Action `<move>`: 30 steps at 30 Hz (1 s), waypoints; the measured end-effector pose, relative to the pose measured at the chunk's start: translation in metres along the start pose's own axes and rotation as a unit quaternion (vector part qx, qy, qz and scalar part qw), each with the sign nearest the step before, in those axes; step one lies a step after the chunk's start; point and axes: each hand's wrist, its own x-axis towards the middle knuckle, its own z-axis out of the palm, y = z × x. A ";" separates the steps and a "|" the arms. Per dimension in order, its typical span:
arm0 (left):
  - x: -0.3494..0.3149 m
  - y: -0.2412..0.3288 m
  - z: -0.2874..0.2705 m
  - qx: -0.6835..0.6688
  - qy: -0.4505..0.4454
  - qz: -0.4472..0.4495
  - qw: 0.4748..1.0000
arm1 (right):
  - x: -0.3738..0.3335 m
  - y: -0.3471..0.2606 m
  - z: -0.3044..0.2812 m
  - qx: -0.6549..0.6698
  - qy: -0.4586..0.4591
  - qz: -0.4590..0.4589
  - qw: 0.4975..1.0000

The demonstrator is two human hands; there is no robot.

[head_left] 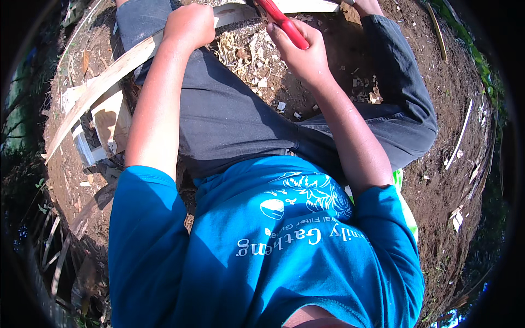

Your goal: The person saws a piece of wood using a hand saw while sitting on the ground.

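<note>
My left hand [191, 26] is closed in a fist on a long pale wooden strip [117, 64], which runs from the lower left across my leg and on to the far right. In my right hand [306, 54] is a red-handled tool [285, 25], gripped by its handle; its working end lies near the strip at the top edge and is mostly cut off, so its kind does not show. Pale wood shavings [257, 52] litter the ground between my legs, below the strip.
I sit on brown soil [443, 126], my legs in dark trousers [229, 104] spread around the work. Pale wooden pieces [112, 117] lie on the left beneath the strip. Thin sticks [459, 136] and wood scraps [456, 218] lie on the right. Greenery borders the ground.
</note>
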 end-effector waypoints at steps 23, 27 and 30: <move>0.021 -0.035 -0.019 -0.055 -0.059 0.043 0.996 | 0.000 -0.042 0.000 0.061 0.004 -0.073 0.995; 0.007 -0.016 -0.012 -0.045 -0.046 0.021 0.998 | 0.004 -0.017 0.001 0.085 -0.005 -0.027 0.996; 0.001 0.002 -0.005 -0.018 0.034 0.042 0.998 | 0.002 -0.008 -0.001 0.062 0.001 -0.031 0.998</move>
